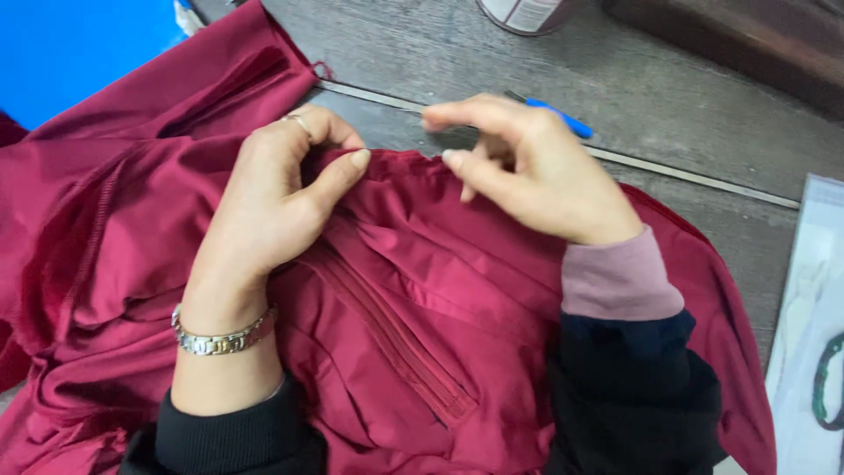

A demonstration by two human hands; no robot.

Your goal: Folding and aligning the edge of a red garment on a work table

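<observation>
A dark red garment [422,290] lies spread over most of the wooden bench [703,114], bunched into folds toward the near left corner. A zip seam [387,334] runs slantwise down its middle. The left hand [272,202] rests on the cloth near the garment's far edge, thumb and fingers pinched together on a gathered fold of the fabric, a ring on one finger and a metal bracelet [220,339] at the wrist. The right hand [527,171] sits just beside it, on the same far hem; its thumb presses the edge of the cloth while the forefinger stretches out above, so the grasp looks light and partly loose rather than clamped. A blue pen-like tool [563,119] lies on the bench just behind that hand. A round container [527,13] stands at the far edge, a blue sheet [79,48] fills the far left corner, and a pale printed sheet [813,352] lies along the right edge.
</observation>
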